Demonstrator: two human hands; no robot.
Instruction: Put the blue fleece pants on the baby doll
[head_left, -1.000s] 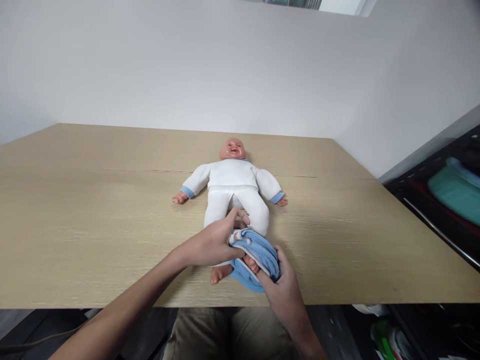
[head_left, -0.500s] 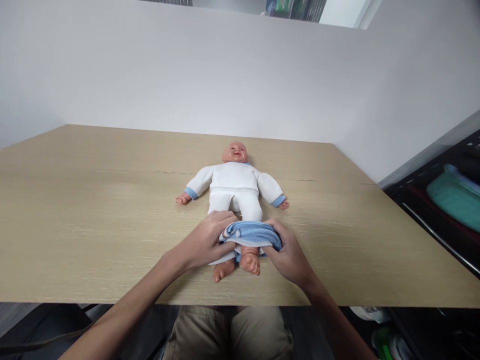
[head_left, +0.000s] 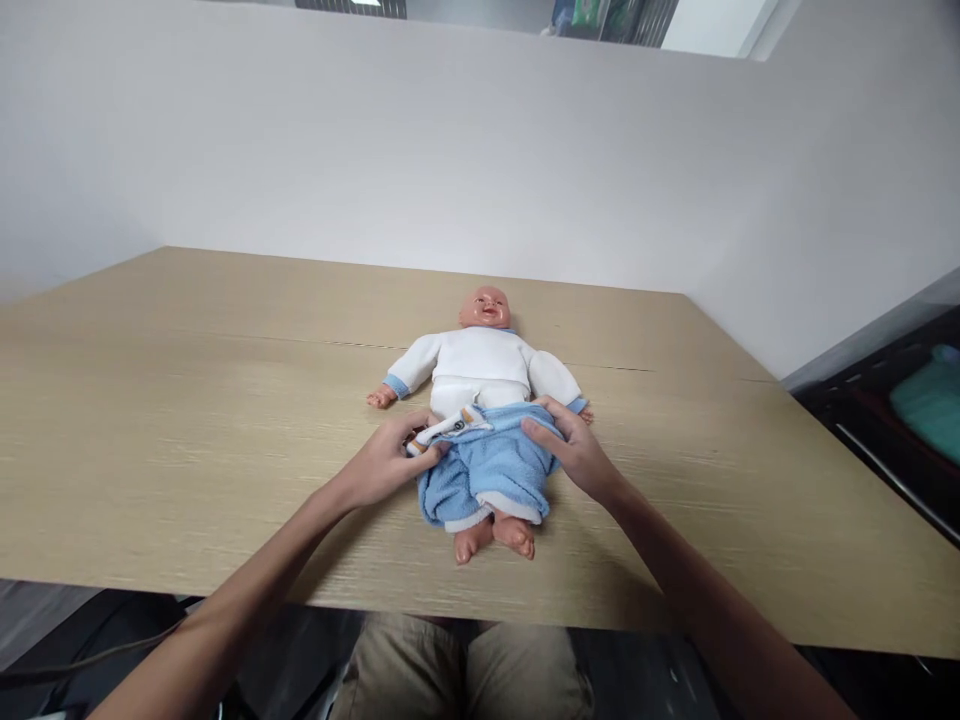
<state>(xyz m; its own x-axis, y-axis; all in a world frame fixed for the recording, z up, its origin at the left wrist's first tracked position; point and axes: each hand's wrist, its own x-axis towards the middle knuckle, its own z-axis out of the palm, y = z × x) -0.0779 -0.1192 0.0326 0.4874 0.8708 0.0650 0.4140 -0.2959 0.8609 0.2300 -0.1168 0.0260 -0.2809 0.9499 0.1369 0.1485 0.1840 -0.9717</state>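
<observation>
Lying on its back, the doll (head_left: 480, 352) is about in the middle of the desk (head_left: 225, 430), between the left and right edges, with its head toward the far edge and its feet (head_left: 514, 535) near the front edge. It wears a white top with blue cuffs, and both arms are spread away from the body. The blue trousers (head_left: 506, 460) are on its legs, and their waist is just under the lower border of the top. Both feet come out below the white hems.

The left hand (head_left: 386, 462) is bent closed on the waistband, at the side toward the desk's left edge; its thumb presses on the front of the cloth, and a white lining with orange trim shows there. The right hand (head_left: 576, 450) pinches the other side of the waistband, thumb in front, close to one cuff of the doll. Some fingertips are hidden by the cloth, so I cannot tell their exact position. Beyond the desk's right edge, a black rack (head_left: 862, 415) holds a green cloth (head_left: 930, 400).
</observation>
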